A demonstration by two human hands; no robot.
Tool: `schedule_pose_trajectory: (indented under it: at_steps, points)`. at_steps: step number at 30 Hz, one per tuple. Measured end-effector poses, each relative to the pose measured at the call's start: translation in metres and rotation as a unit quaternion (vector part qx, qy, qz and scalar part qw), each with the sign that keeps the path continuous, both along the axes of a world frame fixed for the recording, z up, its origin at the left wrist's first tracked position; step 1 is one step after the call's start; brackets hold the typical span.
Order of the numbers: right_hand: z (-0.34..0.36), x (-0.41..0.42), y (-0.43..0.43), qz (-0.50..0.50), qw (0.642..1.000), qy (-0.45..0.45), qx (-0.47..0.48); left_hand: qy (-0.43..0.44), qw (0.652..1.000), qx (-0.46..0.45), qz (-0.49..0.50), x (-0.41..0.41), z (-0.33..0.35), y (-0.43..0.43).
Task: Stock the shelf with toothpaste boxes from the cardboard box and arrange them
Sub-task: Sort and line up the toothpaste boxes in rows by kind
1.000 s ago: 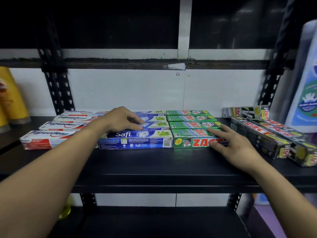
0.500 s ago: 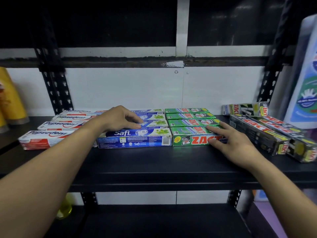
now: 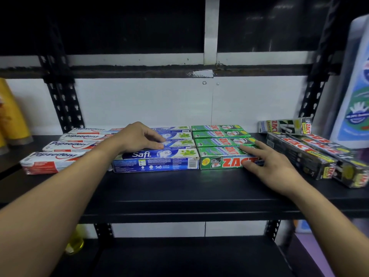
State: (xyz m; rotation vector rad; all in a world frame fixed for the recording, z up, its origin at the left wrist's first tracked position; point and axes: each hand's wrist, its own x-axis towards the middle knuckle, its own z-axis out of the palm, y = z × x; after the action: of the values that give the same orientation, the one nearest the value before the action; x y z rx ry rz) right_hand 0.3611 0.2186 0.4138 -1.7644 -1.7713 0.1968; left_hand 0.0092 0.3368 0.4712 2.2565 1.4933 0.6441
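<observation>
Toothpaste boxes lie flat in rows on a black shelf [image 3: 179, 192]. Red-and-white Pepsodent boxes [image 3: 50, 162] sit at the left, blue Safi boxes [image 3: 155, 162] in the middle, green Zact boxes [image 3: 221, 160] to their right. Dark Zact boxes [image 3: 299, 156] lie askew at the far right, one more across their far end. My left hand [image 3: 137, 138] rests on top of the Safi boxes, fingers bent with the tips touching them. My right hand [image 3: 267, 162] lies with straight fingers against the right end of the front green Zact box. The cardboard box is out of view.
Yellow containers [image 3: 10, 116] stand at the far left of the shelf and a large white labelled bottle [image 3: 355, 92] at the far right. Perforated black uprights [image 3: 63, 96] flank the bay. A lower shelf [image 3: 179, 256] sits below; a yellow bottle [image 3: 75, 242] stands beyond its left side.
Both hands keep almost the same contact on the Safi and green Zact boxes; only the view has shifted slightly.
</observation>
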Motion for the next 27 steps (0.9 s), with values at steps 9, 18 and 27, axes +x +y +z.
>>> schedule_pose_trajectory:
  at_steps: [9,18,27]
  points:
    - [0.004,-0.003,-0.005,-0.020,0.998,0.058,0.012,-0.046,0.992,0.102,0.056,0.010,0.008,0.009]
    - [0.005,-0.002,-0.004,-0.015,0.997,0.070,0.015,0.038,0.993,0.088,0.064,0.020,-0.003,0.027]
    - [0.005,-0.001,-0.002,-0.014,0.998,0.060,0.006,0.042,0.996,0.060,0.056,0.036,0.005,0.010]
